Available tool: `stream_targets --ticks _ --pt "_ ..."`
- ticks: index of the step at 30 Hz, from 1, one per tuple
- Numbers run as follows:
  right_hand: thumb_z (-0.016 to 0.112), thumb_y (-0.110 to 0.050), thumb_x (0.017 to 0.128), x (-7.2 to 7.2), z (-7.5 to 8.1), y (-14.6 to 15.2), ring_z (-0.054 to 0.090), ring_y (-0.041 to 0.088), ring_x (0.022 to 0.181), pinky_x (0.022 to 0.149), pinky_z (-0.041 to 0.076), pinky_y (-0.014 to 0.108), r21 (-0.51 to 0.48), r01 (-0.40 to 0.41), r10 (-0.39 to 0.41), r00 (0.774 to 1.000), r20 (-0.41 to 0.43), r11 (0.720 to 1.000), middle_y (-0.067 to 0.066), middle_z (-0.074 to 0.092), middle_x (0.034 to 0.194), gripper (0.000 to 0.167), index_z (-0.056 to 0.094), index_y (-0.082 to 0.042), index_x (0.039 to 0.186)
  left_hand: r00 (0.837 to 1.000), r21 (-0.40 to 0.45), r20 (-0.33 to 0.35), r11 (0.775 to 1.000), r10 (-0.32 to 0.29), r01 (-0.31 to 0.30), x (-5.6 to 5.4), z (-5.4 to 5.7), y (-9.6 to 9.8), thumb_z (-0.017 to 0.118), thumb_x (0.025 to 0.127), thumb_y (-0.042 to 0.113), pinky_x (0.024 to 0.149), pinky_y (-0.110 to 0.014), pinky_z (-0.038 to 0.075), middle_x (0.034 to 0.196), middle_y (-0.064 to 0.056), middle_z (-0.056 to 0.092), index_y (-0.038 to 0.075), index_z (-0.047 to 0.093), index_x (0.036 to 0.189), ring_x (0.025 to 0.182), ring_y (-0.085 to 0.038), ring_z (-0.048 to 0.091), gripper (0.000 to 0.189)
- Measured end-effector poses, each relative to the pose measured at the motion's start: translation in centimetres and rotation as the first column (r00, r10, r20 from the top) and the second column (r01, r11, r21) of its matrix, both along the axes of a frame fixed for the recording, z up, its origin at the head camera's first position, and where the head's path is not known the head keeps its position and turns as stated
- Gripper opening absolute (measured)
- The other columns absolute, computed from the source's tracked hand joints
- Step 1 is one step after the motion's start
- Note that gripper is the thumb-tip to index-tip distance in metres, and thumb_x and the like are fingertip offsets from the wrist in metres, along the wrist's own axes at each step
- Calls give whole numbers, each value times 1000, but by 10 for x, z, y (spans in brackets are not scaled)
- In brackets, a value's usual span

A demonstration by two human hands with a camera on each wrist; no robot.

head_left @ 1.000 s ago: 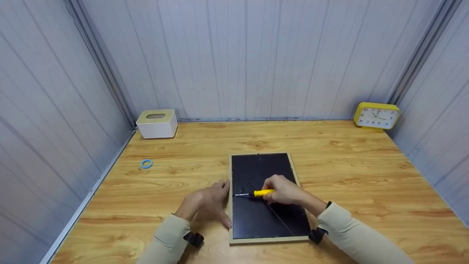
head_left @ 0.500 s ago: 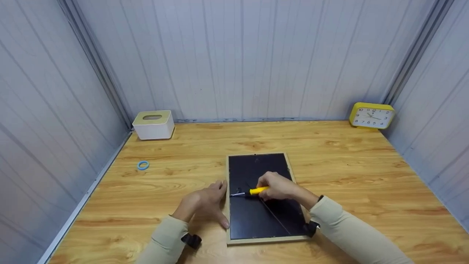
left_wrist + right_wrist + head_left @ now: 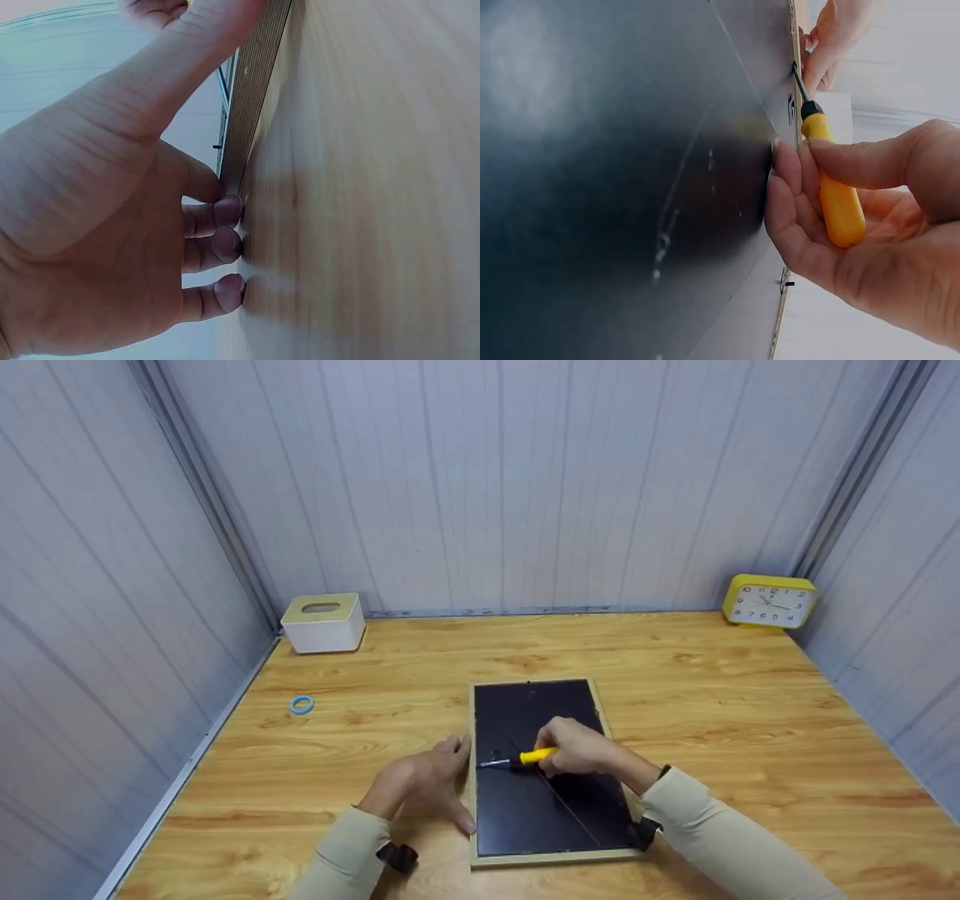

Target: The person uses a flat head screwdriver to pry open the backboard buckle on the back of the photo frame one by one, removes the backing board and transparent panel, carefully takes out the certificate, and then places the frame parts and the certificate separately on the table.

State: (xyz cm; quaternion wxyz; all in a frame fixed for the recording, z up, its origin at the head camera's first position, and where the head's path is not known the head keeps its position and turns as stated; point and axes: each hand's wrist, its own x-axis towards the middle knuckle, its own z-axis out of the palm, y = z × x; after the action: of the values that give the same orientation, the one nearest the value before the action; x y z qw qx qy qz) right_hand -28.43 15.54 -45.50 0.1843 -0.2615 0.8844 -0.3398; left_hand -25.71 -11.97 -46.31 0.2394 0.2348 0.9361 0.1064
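Note:
A picture frame with a pale wooden rim (image 3: 555, 859) lies back side up on the table, its black backing board (image 3: 525, 712) showing. My right hand (image 3: 579, 748) grips a screwdriver (image 3: 538, 755) by its yellow handle, between thumb and curled fingers. The metal shaft (image 3: 802, 86) points left, its tip at the inner edge of the frame's left side. Along that side rests my left hand (image 3: 429, 781), thumb against the frame's edge. In the left wrist view its fingertips (image 3: 227, 246) touch the tabletop beside the frame.
A light blue ring (image 3: 301, 705) lies on the table (image 3: 390, 682) to the left. At the back left stands a white tissue box (image 3: 324, 634) with a yellowish lid. A yellow clock (image 3: 770, 601) stands at the back right. Panelled walls close off the back and sides.
The head view has shifted slightly. Both hands and the screwdriver keep nearly the same places on the picture frame.

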Motion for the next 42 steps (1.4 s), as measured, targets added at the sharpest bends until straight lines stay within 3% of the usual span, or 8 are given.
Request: stream_targets --ticks 13,22,27,31,42 --pt "70 6 86 1 0 -6 66 16 67 63 56 30 1 25 -25 1000 6 1000 3 67 81 10 73 -2 91 1000 46 13 999 18 -18 1 0 -1 88 57 67 118 -44 23 165 -18 6 2 1 160 150 -30 11 149" --pt "73 4 84 4 1 -13 59 15 70 66 52 31 -4 27 -27 998 -59 1000 0 66 80 9 74 -3 90 1000 -9 -4 1000 5 -5 1 -1 0 85 57 71 119 -47 20 166 -18 5 2 3 160 151 -33 9 148" --pt "72 3 86 9 9 -20 65 15 68 62 54 27 -83 13 -21 995 -97 996 6 70 81 9 74 1 94 1000 -18 5 1000 18 -18 1 -1 0 84 56 72 119 -47 19 166 -17 4 4 2 160 151 -32 9 149" --pt "72 -1 87 11 20 -31 62 15 67 61 53 25 -117 -18 -3 984 -178 993 12 69 85 8 74 3 94 1000 -3 2 1000 12 -12 1 -1 -1 83 55 74 118 -48 21 166 -18 5 4 3 160 151 -33 10 150" --pt "74 -5 87 5 42 -51 50 8 54 50 43 21 -9 -90 86 974 -209 996 -1 64 72 4 75 -1 88 1000 -3 4 1000 -6 6 0 -1 -1 85 58 70 117 -49 24 165 -19 9 3 6 160 150 -34 13 146"
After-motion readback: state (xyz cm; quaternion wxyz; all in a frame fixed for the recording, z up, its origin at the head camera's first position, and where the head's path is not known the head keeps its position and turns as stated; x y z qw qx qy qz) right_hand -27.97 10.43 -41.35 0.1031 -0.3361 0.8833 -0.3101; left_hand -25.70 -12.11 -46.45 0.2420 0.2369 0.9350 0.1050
